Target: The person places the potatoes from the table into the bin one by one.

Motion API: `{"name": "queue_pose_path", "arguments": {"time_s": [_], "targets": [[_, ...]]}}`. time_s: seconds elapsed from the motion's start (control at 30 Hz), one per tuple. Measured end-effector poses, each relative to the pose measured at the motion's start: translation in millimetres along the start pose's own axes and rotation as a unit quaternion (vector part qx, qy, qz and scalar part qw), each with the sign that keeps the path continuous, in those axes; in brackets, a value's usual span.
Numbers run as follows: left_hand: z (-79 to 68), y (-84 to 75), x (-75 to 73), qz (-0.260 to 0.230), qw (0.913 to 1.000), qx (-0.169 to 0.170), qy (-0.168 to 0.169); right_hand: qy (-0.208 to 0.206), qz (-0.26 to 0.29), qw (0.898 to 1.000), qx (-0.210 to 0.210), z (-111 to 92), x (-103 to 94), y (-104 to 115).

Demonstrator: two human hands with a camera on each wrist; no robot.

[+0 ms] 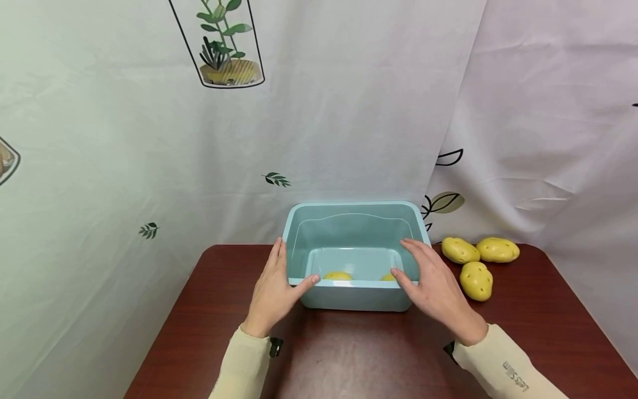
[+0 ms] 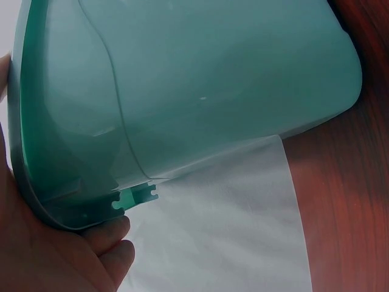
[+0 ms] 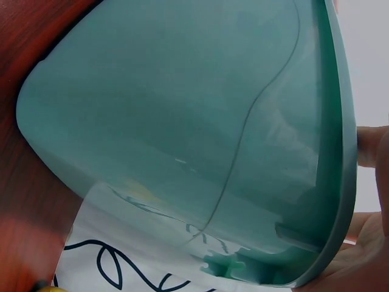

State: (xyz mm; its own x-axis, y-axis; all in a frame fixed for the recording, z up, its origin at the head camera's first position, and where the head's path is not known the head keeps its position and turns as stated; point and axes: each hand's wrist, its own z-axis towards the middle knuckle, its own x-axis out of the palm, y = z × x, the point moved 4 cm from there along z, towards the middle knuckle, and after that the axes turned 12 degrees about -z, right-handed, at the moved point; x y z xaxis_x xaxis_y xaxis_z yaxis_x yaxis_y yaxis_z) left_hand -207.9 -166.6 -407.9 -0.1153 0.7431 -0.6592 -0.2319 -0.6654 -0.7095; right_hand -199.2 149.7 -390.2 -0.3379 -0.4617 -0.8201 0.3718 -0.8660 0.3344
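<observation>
A light blue-green plastic bin (image 1: 355,296) stands on the table, with two yellow potato-like pieces (image 1: 338,275) partly visible inside behind its front wall. At its front left corner is my left hand (image 1: 273,291), thumb over the front rim and fingers along the outer side. In the left wrist view, fingertips (image 2: 115,246) curl under that rim. My right hand (image 1: 438,285) lies over the front right corner, with thumb and fingers spread apart above the bin. Behind the rim in the right wrist view, that hand (image 3: 368,237) shows only partly.
Three more yellow potatoes (image 1: 476,281) lie grouped on the table to the right of the bin. The dark red-brown wooden table (image 1: 344,354) reaches back to a white printed curtain (image 1: 349,122) behind the bin.
</observation>
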Motion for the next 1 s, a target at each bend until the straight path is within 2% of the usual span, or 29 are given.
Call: {"name": "queue_pose_path", "arguments": {"time_s": [0.27, 1.0], "targets": [[0.2, -0.6, 0.2, 0.000, 1.0000, 0.002, 0.000, -0.040, 0.004, 0.999, -0.002, -1.1, -4.1, -3.8], [-0.2, -0.1, 0.5, 0.002, 1.0000, 0.002, -0.002, -0.065, 0.006, 0.998, 0.010, -1.6, -14.3, -10.6]]}}
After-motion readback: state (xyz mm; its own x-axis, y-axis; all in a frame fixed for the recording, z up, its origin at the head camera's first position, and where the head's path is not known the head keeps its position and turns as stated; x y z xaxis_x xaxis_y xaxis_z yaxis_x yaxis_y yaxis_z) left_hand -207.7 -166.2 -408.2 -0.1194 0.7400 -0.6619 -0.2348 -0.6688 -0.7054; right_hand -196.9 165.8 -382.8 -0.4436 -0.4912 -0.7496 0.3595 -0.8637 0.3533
